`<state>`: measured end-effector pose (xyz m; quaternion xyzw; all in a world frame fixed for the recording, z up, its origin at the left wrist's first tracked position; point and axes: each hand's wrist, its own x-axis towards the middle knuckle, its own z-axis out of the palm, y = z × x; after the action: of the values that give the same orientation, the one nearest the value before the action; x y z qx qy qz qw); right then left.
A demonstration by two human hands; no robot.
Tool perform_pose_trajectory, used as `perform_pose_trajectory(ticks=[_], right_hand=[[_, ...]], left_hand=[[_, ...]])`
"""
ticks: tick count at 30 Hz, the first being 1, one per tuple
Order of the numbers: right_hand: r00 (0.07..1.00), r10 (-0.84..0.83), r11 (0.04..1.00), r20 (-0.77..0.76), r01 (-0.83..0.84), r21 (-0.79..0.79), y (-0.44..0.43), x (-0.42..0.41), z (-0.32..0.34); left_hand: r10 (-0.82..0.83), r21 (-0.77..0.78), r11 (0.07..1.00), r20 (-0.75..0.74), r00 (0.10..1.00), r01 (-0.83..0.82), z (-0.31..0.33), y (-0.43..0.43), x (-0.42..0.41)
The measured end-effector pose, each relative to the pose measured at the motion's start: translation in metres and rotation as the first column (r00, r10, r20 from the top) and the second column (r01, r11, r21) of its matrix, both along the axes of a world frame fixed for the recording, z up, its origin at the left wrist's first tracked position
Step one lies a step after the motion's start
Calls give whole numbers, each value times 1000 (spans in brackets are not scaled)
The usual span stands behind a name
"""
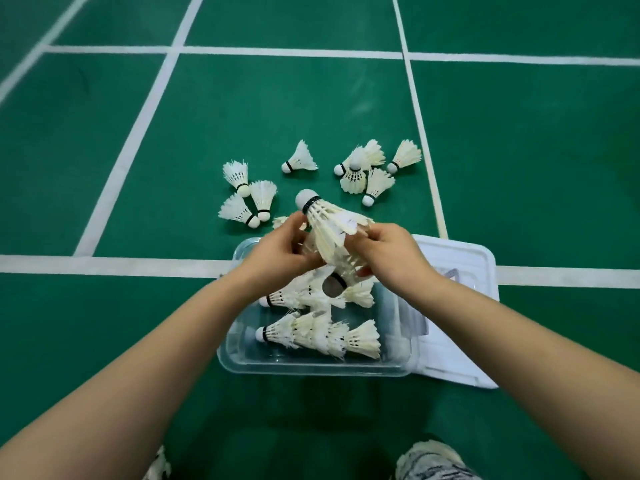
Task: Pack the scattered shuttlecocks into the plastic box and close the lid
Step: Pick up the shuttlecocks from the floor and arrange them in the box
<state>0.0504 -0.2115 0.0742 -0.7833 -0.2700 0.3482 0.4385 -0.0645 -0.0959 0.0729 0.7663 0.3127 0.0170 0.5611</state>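
Shuttlecock stack (332, 233) sat above plastic box (311, 367), left hand (277, 254) and right hand (388, 251) fingers pinching feather skirts. Likely light, crushable; cork end safer grip.

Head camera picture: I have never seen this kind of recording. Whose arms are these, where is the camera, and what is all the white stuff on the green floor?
There is no machine here. The camera sits on a person's head and looks forward and down, so the two bare arms reaching in from the bottom are that person's own.

The green surface with white lines is a sports court floor. On it stands a clear plastic box, open, with several white shuttlecocks already lying inside. Its white lid lies flat beside it, on the person's right.

The left hand and the right hand together hold a nested stack of shuttlecocks above the box, cork tip pointing away from the person.

More loose shuttlecocks lie scattered on the floor beyond the box, not yet packed.
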Motion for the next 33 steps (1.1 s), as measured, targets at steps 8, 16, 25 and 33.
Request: perform_pose_trajectory(ticks=[8,16,25,33], right_hand=[[996,-90,994,12,90,-55,-9,7,-33],[999,-31,997,-22,29,-70,-5,-6,-42],[998,0,994,-58,-6,-113,-4,-14,-51],[995,20,993,-94,-31,-117,-3,-19,-52]], left_hand=[[-288,304,823,-503,815,479,-51,32,-28],[-251,346,557,-796,551,754,-74,14,-22],[-172,410,340,-858,484,846,-96,9,-30],[-242,356,514,-813,530,780,-85,17,-21]])
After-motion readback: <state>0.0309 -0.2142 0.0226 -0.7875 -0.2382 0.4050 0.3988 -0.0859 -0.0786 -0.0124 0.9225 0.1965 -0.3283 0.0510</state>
